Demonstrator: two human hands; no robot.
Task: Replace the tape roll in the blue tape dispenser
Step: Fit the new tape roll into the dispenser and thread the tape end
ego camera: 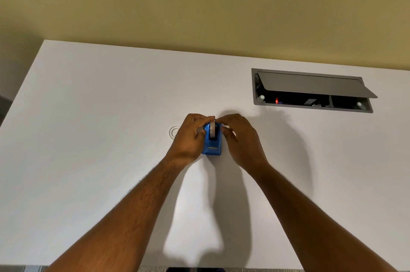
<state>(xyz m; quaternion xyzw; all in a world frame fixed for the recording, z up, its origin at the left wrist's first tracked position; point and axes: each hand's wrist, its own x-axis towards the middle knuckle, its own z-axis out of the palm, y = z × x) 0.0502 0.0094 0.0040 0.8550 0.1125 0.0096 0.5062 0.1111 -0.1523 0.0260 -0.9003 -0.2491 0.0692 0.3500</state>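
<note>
Both hands are on the blue tape dispenser point(212, 145) mid-tabletop point(99, 160), left hand point(190, 138) wrapped round its side, right hand point(241, 138) fingers pinching the tape roll point(212, 128) on top.

A white table point(88, 160) fills most of the view, with a yellowish wall point(199, 0) behind its far edge. Set into the tabletop at the far right is a grey cable box point(257, 85), its lid point(315, 86) tilted open over a dark recess where a small red light point(276, 100) glows. Along the near edge, a strip of grey floor point(33, 269) shows at the left.
</note>
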